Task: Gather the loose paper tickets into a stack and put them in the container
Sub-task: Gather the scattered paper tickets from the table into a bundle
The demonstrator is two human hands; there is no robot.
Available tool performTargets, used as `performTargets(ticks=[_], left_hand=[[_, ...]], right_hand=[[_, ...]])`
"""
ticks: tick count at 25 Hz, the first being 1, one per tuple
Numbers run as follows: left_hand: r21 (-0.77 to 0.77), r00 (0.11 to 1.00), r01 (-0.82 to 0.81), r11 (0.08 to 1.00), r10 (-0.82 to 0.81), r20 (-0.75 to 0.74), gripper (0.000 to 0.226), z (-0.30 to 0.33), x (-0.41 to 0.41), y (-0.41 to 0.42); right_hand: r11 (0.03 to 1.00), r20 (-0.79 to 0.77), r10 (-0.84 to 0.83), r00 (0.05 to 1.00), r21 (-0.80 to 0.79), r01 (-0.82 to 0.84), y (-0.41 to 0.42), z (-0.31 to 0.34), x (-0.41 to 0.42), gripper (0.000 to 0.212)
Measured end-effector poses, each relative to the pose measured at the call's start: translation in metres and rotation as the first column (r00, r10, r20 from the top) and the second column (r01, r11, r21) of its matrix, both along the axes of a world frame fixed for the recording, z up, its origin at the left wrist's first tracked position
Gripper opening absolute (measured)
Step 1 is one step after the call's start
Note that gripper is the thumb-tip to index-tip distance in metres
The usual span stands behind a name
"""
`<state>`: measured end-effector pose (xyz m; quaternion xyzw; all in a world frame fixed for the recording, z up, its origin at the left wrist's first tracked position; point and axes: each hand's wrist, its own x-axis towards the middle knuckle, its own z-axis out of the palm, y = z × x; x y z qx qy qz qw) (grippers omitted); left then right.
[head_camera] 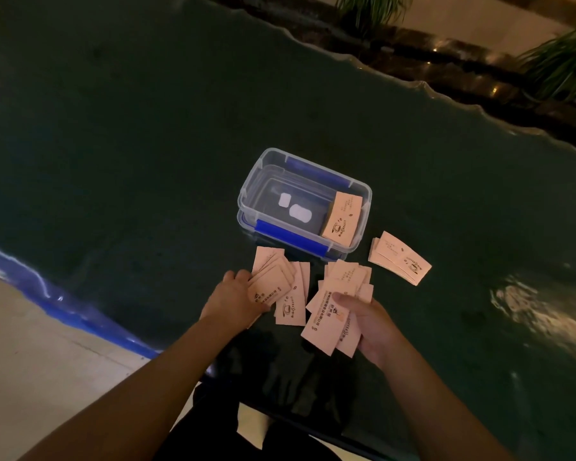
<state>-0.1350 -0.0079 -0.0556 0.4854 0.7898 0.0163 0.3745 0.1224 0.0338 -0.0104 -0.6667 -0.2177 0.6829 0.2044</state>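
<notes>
**Operator:** While the head camera looks down at the dark green table (pixel 147 144), I can see both hands working the loose tickets near the front edge. My left hand (pixel 233 299) is closed around a fanned bunch of tickets (pixel 273 277), thumb on top, fingers under the fan.

**Observer:** And the right?

**Operator:** My right hand (pixel 376 327) grips a messier sheaf (pixel 333 314), thumb pressed across the printed faces, the sheets splayed at different angles. Between the two bunches, one ticket (pixel 291 307) with a cup drawing sits beside the left fan; whether it lies flat on the table or belongs to the fan, I cannot tell.

**Observer:** Where is the container?

**Operator:** The clear plastic container (pixel 246 188), with blue latches on its long sides, stands just beyond the hands, lid off. A squared stack (pixel 343 217) is already inside, leaning at its right end. Two white patches show on its floor.

**Observer:** Anything outside it?

**Operator:** A small neat pile (pixel 399 257) lies on the table just right of the container, apart from both hands.
</notes>
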Motion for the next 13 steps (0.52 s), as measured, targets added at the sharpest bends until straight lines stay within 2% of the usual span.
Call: performTargets(ticks=[2,4,10,13], left_hand=[[-0.001,0.994,-0.009,1.000,0.009,0.105,0.046,0.002,-0.008,-0.002],[-0.013,0.987,0.055,0.998,-0.052,0.155,0.034,0.006,-0.019,0.000],[-0.042,0.950,0.200,0.979,-0.183,0.251,0.050,0.029,-0.032,0.016],[-0.032,0.896,0.425,0.905,-0.416,0.153,0.046,0.041,-0.021,0.029]], right_hand=[[1.000,-0.001,-0.006,1.000,0.002,0.006,-0.001,0.001,0.000,0.052],[1.000,-0.001,-0.007,1.000,0.007,0.007,-0.001,0.002,0.001,0.054],[1.000,0.030,-0.024,0.999,-0.009,0.024,-0.003,0.003,0.005,0.047],[1.000,0.036,-0.028,0.999,-0.011,0.028,-0.004,0.005,0.011,0.042]])
